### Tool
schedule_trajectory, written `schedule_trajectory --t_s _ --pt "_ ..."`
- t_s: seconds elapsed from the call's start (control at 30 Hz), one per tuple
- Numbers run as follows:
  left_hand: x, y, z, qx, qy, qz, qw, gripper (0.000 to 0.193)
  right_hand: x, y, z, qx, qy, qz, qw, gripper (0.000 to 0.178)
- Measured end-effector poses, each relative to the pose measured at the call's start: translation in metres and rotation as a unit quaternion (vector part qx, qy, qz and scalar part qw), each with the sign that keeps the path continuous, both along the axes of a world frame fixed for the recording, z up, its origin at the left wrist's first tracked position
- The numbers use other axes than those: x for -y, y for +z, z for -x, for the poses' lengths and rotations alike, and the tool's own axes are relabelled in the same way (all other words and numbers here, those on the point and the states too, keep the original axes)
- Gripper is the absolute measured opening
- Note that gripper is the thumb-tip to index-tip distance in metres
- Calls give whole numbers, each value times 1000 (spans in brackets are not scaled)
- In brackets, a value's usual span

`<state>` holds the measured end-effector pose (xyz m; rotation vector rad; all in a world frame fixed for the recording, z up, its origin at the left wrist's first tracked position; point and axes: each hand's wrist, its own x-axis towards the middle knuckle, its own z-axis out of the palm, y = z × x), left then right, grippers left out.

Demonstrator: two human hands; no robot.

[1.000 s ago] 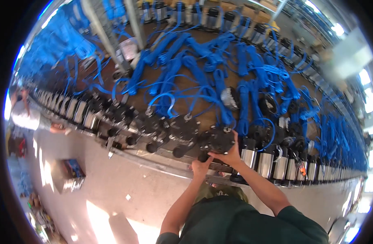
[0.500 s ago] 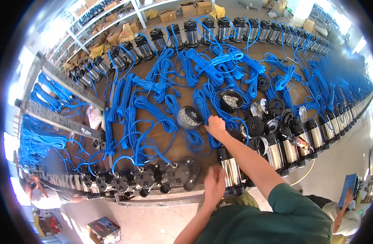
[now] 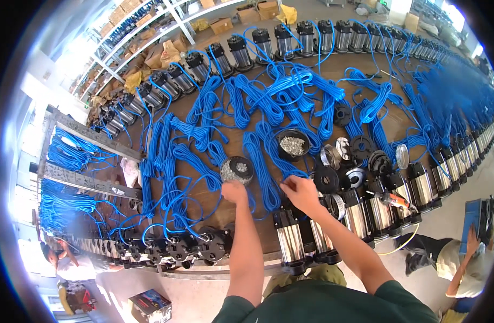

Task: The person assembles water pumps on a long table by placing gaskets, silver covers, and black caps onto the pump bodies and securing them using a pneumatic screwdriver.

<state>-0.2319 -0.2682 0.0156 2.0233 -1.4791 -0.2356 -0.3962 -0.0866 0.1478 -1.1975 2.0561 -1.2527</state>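
My left hand point(image 3: 234, 192) is at the near rim of a dark bowl point(image 3: 228, 175) holding small silvery metal pieces point(image 3: 241, 167). Its fingers look curled, and the bowl edge and the hand itself hide their tips. Over the table's near side, my right hand point(image 3: 302, 195) has thumb and forefinger apart, with nothing visible between them. It is just above the black top of an upright steel pump point(image 3: 290, 239). Beyond it stands a black bowl point(image 3: 283, 155) of similar metal pieces. Black round pump parts point(image 3: 326, 179) lie to its right.
Coiled blue cables point(image 3: 263, 172) cover much of the brown table point(image 3: 204, 200). Rows of steel pumps point(image 3: 239, 52) line its far and near edges. An orange-red hand tool with a hose point(image 3: 393, 200) lies on pumps at the right. A person point(image 3: 457, 264) is at lower right.
My left hand has risen from the near edge to the left bowl. My right hand has moved slightly right and down, its fingers spreading. The view has shifted somewhat.
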Motion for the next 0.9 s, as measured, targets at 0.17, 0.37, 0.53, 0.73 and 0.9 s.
schedule_trajectory --t_s 0.17,0.37,0.53,0.73,0.9 --pt "-25 -14 -17 -171 -98 -34 980 37 -98 43 38 198 -35 -18 979 17" --pt "-115 117 71 -419 -257 -219 843 33 -246 78 49 207 -163 -48 963 21" --pt "-168 141 196 -437 -385 -322 746 32 -328 100 55 226 -264 -36 937 23" --pt "-216 135 398 -369 -468 -327 734 29 -373 79 122 220 -245 -84 941 25" --pt "-230 73 563 -357 -443 -315 760 25 -394 67 182 268 -190 -61 943 23"
